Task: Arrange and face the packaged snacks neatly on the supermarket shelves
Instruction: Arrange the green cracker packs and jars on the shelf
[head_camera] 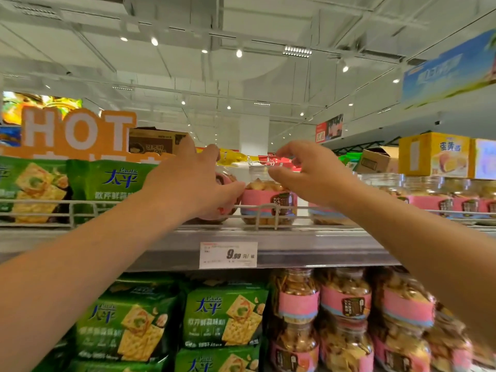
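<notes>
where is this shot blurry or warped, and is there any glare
Head view: wide-angle bending curves the shelf edge and ceiling lines; motion blur smears the lower-right jars and the blue banner; ceiling spotlights flare white; the left hand and right hand look fairly sharp.

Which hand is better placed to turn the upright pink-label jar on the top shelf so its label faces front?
Right, probably. The right hand hovers at the lid of the upright jar, fingers curled and holding nothing. The left hand already grips a tilted jar beside it.
</notes>
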Motion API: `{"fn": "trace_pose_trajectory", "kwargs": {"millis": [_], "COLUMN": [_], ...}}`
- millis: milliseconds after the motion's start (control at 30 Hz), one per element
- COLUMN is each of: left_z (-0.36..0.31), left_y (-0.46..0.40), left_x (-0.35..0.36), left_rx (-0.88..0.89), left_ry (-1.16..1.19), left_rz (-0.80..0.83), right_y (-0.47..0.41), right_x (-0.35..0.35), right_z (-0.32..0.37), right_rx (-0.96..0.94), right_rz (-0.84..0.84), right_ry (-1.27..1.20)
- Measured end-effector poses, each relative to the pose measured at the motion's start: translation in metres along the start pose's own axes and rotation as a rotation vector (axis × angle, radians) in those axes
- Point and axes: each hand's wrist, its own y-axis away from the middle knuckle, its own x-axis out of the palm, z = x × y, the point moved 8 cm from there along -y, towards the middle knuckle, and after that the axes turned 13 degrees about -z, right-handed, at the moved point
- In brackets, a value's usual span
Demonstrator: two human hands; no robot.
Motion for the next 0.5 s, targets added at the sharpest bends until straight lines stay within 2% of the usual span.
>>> {"fn": "trace_pose_trajectory", "kwargs": {"millis": [267, 500], "left_z": [0.001, 0.007], "left_y": [0.001, -0.03], "left_x": [0.017, 0.006], "left_rx": [-0.02, -0.099], "left_ry": [-0.088, 0.224], "left_rz": [0.056, 0.054], "right_y": [-0.003, -0.008], "right_x": [0.027, 0.028], "right_z": [-0.003, -0.014], "right_rx": [0.048, 0.065], "right_rz": [0.158, 0.153], "right_ry": [-0.104, -0.181]}}
